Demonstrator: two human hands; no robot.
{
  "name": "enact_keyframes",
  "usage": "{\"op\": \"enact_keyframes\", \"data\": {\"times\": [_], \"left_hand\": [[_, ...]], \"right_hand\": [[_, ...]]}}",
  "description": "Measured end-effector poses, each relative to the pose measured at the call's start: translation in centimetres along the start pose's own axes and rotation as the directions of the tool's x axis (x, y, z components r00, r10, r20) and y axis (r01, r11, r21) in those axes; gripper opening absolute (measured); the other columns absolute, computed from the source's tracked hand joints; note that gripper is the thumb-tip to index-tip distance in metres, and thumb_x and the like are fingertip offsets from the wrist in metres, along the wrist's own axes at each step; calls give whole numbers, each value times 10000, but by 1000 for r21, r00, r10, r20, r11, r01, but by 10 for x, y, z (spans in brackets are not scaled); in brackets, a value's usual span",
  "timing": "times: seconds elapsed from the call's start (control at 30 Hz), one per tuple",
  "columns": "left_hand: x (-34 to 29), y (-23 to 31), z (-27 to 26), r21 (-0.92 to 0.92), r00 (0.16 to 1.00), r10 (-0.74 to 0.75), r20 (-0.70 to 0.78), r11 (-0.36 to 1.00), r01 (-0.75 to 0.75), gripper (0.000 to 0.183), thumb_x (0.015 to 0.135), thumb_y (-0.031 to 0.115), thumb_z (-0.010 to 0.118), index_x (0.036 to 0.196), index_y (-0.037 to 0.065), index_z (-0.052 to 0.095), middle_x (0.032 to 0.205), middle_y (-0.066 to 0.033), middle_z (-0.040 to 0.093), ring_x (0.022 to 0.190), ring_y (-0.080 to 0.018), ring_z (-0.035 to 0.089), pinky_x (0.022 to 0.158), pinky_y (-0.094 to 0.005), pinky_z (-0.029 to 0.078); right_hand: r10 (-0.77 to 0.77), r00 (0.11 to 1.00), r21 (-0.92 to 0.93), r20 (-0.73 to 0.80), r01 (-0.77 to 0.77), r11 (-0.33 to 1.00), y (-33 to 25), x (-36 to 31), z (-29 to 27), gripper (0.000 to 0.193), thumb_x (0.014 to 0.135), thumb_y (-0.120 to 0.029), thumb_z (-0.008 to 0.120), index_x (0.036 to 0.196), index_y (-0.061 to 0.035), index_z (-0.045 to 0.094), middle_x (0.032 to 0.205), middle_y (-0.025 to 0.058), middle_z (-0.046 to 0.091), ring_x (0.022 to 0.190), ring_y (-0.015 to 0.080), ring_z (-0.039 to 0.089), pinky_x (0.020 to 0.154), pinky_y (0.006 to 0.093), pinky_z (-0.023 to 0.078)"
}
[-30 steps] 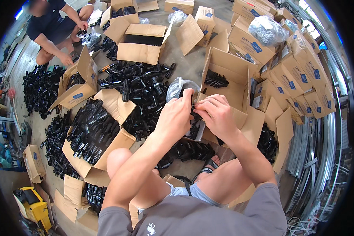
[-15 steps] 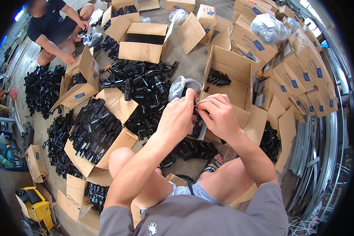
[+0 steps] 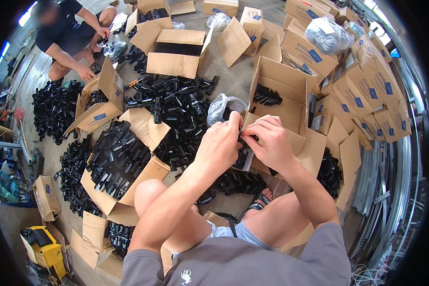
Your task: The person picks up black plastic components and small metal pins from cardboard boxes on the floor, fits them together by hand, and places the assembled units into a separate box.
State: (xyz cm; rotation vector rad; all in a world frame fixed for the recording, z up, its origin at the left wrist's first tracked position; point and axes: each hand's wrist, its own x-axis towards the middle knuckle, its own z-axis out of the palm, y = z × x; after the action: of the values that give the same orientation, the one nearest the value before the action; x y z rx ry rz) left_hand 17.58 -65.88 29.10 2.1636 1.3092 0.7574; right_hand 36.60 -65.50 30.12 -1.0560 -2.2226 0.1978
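Observation:
My left hand (image 3: 219,147) and my right hand (image 3: 270,142) meet fingertip to fingertip above the open boxes, both closed. The left is curled round a black plastic part (image 3: 239,137), mostly hidden by the fingers. My right thumb and forefinger pinch at its end, on something too small to name. Just beyond the left fingers lies a clear plastic bag (image 3: 218,110) with dark pieces. Below the hands, black parts fill a small tray (image 3: 243,161). An open carton (image 3: 284,112) beyond my right hand has a few black parts in one corner.
Heaps of black tubular parts (image 3: 181,105) cover the floor ahead and left. An open carton (image 3: 121,159) of them stands left. Stacked closed cartons (image 3: 362,90) and metal profiles (image 3: 388,190) line the right. A co-worker (image 3: 64,35) squats at far left; a yellow machine (image 3: 50,250) sits near left.
Both hands stay together at the same black part, with slight finger movement. The whole view has shifted a little to the right and down.

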Motion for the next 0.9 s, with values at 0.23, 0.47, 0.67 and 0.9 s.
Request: {"op": "enact_keyframes", "data": {"times": [0.23, 0.47, 0.67, 0.9], "left_hand": [[1, 2, -2, -8, 1000, -5, 4, 1000, 5, 536, 734, -19, 810, 1142, 30, 467, 1017, -192, 685, 1018, -392, 671, 855, -476, 512], [1, 5, -2, -7, 1000, -9, 7, 1000, 9, 524, 733, -22, 808, 1132, 30, 473, 1028, -191, 679, 1026, -398, 667, 854, -480, 510], [1, 6, -2, -13, 1000, -2, 9, 1000, 2, 519, 726, -22, 809, 1121, 32, 476, 1006, -187, 673, 1022, -402, 665, 857, -479, 513], [-2, 9, -3, 1, 999, 41, -7, 999, -41, 475, 730, -20, 799, 1075, 37, 476, 903, -177, 674, 931, -387, 661, 823, -465, 499]], "right_hand": [[70, 998, 6, -12, -69, 998, -3, 1, -5, 92, 773, -88, 813, 838, -81, 748, 872, 19, 740, 907, 217, 648, 903, 356, 438], [1, 1000, -12, -23, -1, 1000, 0, 0, -4, 98, 754, -74, 810, 831, -77, 750, 877, 15, 743, 925, 215, 634, 896, 356, 434], [31, 999, -5, 11, -31, 999, -1, 2, -7, 100, 747, -62, 804, 829, -73, 747, 875, 25, 738, 918, 225, 631, 893, 361, 434], [151, 985, 97, 78, -159, 983, -7, 3, -12, 79, 775, -77, 787, 828, -80, 729, 827, 48, 707, 913, 245, 626, 904, 381, 420]]}}
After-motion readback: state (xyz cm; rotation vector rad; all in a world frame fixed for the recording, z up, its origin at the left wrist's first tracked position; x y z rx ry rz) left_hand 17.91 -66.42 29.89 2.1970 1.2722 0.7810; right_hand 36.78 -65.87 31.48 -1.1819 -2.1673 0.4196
